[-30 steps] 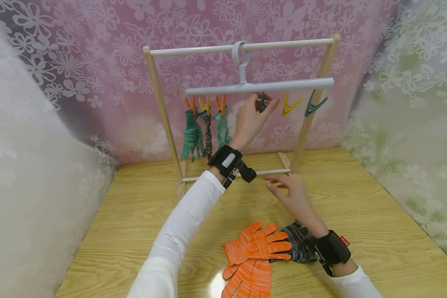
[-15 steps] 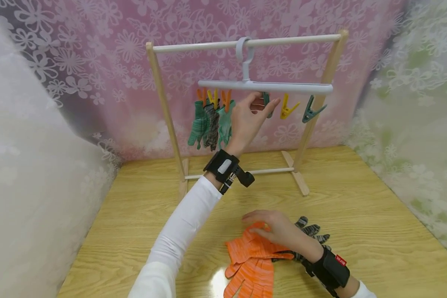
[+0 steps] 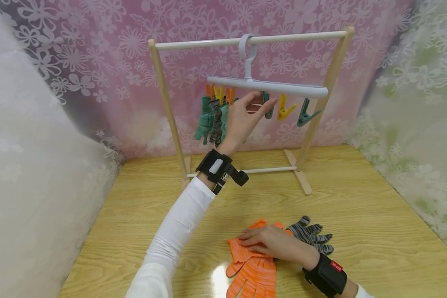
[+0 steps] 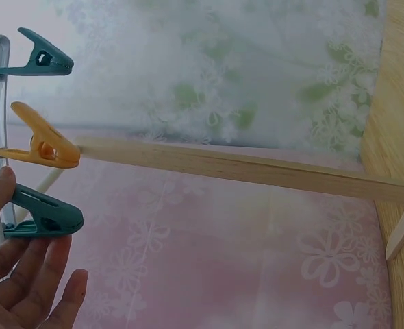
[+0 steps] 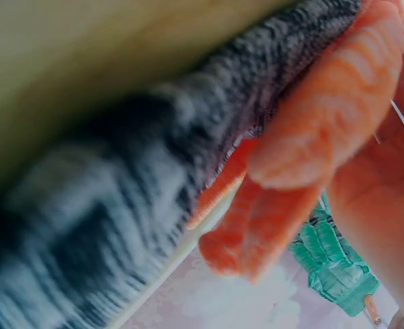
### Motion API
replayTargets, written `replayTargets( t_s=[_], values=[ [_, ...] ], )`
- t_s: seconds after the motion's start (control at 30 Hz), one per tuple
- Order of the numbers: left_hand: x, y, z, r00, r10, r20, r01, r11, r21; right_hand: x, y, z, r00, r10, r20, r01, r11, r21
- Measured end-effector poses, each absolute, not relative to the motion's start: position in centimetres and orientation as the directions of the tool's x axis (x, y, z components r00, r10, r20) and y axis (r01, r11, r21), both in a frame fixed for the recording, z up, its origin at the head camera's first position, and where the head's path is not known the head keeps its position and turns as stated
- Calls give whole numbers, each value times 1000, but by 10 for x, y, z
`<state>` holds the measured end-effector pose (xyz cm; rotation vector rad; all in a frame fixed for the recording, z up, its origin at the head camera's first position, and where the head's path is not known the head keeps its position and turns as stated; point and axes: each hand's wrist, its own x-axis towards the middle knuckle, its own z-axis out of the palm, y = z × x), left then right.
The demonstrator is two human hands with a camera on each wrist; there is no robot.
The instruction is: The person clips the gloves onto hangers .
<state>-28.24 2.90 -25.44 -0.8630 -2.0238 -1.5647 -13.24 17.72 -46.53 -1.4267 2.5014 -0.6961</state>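
My left hand (image 3: pixel 242 120) is raised below the white hanger (image 3: pixel 275 86) and pinches a green clothespin (image 4: pixel 48 212) between thumb and fingers. Beside that clip hang a yellow clothespin (image 3: pixel 285 108) and another green clothespin (image 3: pixel 307 113), both holding nothing. Down on the table, my right hand (image 3: pixel 279 244) rests on the upper orange glove (image 3: pixel 235 251), its bent fingertips near the cuff. A second orange glove (image 3: pixel 257 275) lies below it, and a black-grey glove (image 3: pixel 313 236) sticks out to the right. In the right wrist view, orange glove fingers (image 5: pixel 325 123) hide my fingertips.
A wooden rack (image 3: pixel 168 103) carries the hanger on its top rod (image 3: pixel 201 44). Several small gloves hang at the hanger's left end, green ones (image 3: pixel 205 122) and a black-grey one (image 3: pixel 216 124), under orange and yellow clips. Floral cloth (image 3: pixel 126 82) stands behind the wooden table (image 3: pixel 141 198).
My right hand has come down and left from above the table onto the orange glove. My left hand stays at the green clothespin; the hanger has swivelled, its right end now nearer.
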Motion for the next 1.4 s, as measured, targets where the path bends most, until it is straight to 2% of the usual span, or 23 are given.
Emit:
replayTargets(
  t_s=[0.17, 0.23, 0.37, 0.7, 1.0, 1.4],
  values=[
    [-283, 26, -258, -706, 211, 676, 707, 158, 689, -130, 178, -463, -541, -840, 30, -722, 446, -529],
    [-282, 25, -258, -722, 220, 655, 690, 164, 705, -129, 179, -461, -552, -834, 10, -704, 460, -541],
    [-279, 22, -259, -735, 234, 637, 675, 161, 720, -132, 182, -458, -577, -817, 3, -699, 492, -519],
    [-276, 14, -263, -720, 233, 653, 691, 163, 704, -152, 193, -457, -664, -746, -42, -625, 586, -516],
    [-274, 11, -264, -723, 226, 653, 689, 160, 707, -180, 204, -460, -725, -687, 50, -649, 657, -384],
    [-274, 9, -265, -730, 223, 646, 681, 167, 713, -204, 209, -463, -780, -622, 75, -596, 700, -393]
  ],
)
